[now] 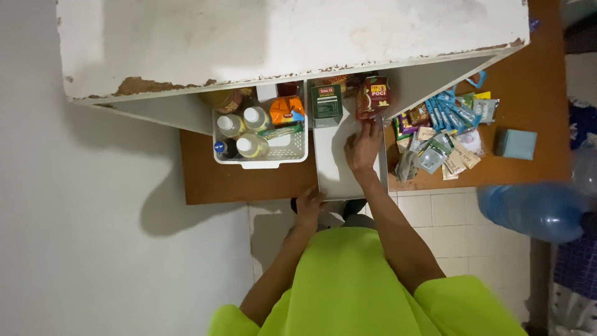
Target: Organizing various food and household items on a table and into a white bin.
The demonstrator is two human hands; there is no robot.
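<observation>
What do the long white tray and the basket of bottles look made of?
White tray: likely plastic, smooth matte, thin moulded rim; the left hand grips its near edge. Basket: plastic, glossy white, slotted moulded walls. Bottles: clear plastic, white caps.

The brown desk carries a white basket of bottles, a long white tray, scattered sachets and a pale blue box.
</observation>
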